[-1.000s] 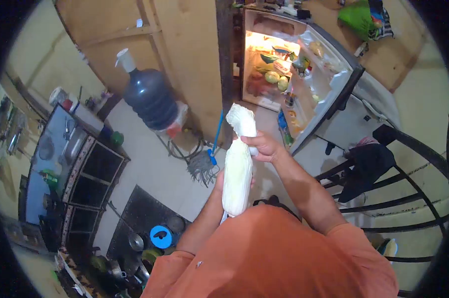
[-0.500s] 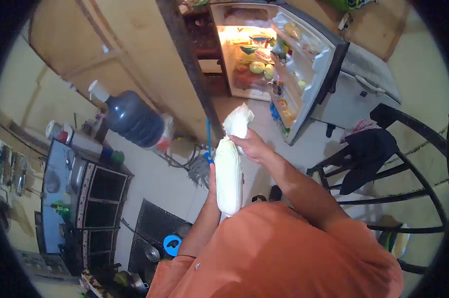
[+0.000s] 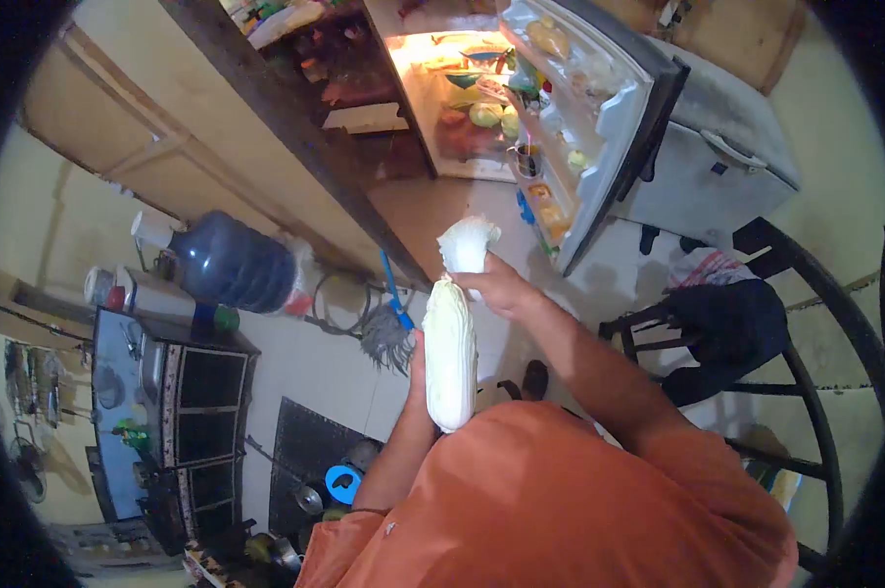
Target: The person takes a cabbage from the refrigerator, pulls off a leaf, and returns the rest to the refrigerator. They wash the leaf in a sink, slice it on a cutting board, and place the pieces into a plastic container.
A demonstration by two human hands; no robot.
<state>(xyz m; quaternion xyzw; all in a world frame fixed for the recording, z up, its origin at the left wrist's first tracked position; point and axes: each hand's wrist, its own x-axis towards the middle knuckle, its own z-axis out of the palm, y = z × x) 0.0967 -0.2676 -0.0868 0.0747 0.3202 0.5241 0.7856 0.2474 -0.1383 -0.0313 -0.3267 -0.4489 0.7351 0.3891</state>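
A long pale vegetable, like a napa cabbage (image 3: 450, 358), is held upright against the orange shirt. My left hand (image 3: 418, 365) is wrapped round its left side, the fingers mostly hidden behind it. Just above its tip, my right hand (image 3: 501, 286) is closed on a crumpled white piece (image 3: 467, 245), which looks like a wrapper or a peeled leaf; which one I cannot tell. The thumb of my right hand lies close to the cabbage's top end.
An open fridge (image 3: 477, 118) with lit shelves stands ahead, its door (image 3: 599, 127) swung right. Black metal chair (image 3: 805, 382) with dark cloth is at right. Water jug (image 3: 232, 263), mop (image 3: 388, 338) and counter (image 3: 119, 392) are at left; a blue lid (image 3: 342, 483) is below.
The view has shifted, so the fridge sits further left and higher. Both hands keep their hold on the cabbage and the white piece, with little movement.
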